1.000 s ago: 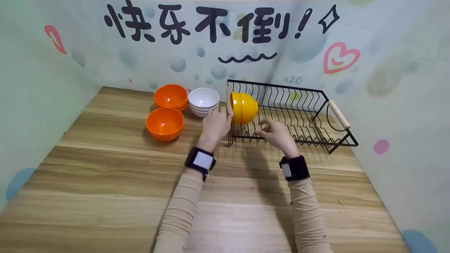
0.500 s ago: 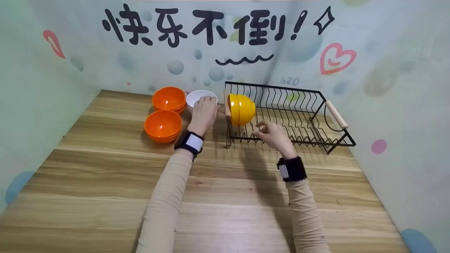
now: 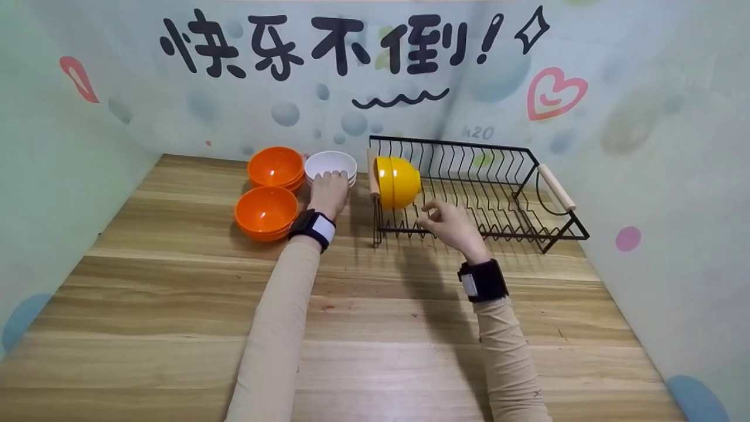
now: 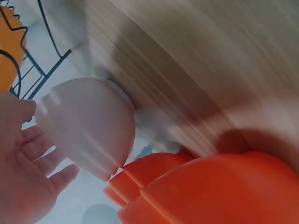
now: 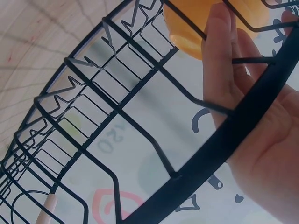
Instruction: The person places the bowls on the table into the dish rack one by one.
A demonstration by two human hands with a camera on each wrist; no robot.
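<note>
Reaching left hand [image 3: 329,192], fingers spread, onto white bowl stack [image 3: 331,164] | right hand [image 3: 446,225] loosely curled, empty, at dish rack's [image 3: 562,223] 9 o'clock end | racked: yellow bowls [image 3: 397,181] | left: orange bowls [image 3: 266,210], white stack

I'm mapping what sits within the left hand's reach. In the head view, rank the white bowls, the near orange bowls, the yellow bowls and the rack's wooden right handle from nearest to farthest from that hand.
From the left hand:
1. White bowls, right at its fingertips.
2. Near orange bowls, to its left; yellow bowls, standing in the rack to its right. Too close to call.
3. Wooden right handle, at the rack's far right end.
</note>
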